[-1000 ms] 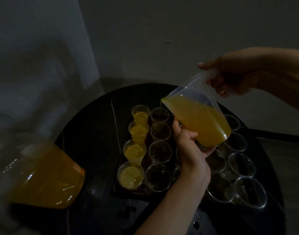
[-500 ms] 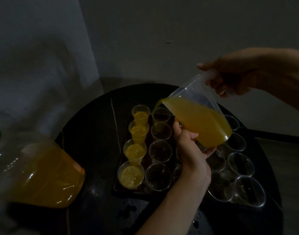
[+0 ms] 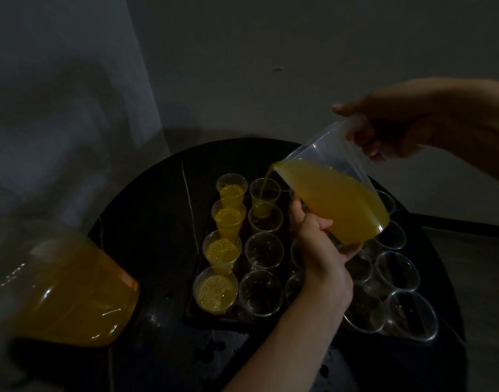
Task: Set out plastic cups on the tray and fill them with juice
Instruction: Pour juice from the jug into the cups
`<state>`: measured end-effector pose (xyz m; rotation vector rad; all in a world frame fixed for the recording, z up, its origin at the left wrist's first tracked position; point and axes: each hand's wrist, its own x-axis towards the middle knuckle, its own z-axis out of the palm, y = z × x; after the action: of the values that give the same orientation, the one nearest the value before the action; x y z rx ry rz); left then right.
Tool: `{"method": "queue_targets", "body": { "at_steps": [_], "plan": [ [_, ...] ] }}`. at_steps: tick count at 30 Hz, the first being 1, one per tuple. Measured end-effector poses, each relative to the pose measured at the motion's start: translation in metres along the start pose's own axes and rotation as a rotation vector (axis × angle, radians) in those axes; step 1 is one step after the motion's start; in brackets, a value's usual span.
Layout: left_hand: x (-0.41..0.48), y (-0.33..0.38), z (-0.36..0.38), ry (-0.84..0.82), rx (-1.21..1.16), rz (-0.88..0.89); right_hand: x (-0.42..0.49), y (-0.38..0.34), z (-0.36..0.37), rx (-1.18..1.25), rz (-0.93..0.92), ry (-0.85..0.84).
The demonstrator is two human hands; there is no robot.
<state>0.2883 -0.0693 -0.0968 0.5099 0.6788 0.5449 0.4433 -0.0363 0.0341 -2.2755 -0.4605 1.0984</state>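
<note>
Tipped the jug (image 3: 336, 193) further than a second earlier, sending a stream of juice (image 3: 266, 179) into the far cup (image 3: 272, 193) of the second column, dry before. Gripped the handle with the right hand (image 3: 389, 131), fingers curled round it; cradled the jug's base with the left hand (image 3: 319, 244), thumb and fingers wrapped about it. Held it tilted over the tray (image 3: 211, 318) on the dark table (image 3: 158, 207). Found four filled cups (image 3: 223, 248) down the left column, empty cups (image 3: 396, 268) to the right, a juice bottle (image 3: 73, 292) near left.
</note>
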Motion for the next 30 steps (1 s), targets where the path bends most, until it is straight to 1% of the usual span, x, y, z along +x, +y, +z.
{"method": "queue_targets", "body": {
  "at_steps": [17,30],
  "plan": [
    [-0.0008,-0.0017,0.006,-0.014,-0.022,-0.015,-0.0064,-0.0013,-0.0062,-0.005,-0.005,0.038],
    [-0.001,-0.0049,0.0048,-0.017,-0.019,-0.017,-0.0066,0.0035,-0.0044,-0.014,-0.015,0.011]
  ]
}}
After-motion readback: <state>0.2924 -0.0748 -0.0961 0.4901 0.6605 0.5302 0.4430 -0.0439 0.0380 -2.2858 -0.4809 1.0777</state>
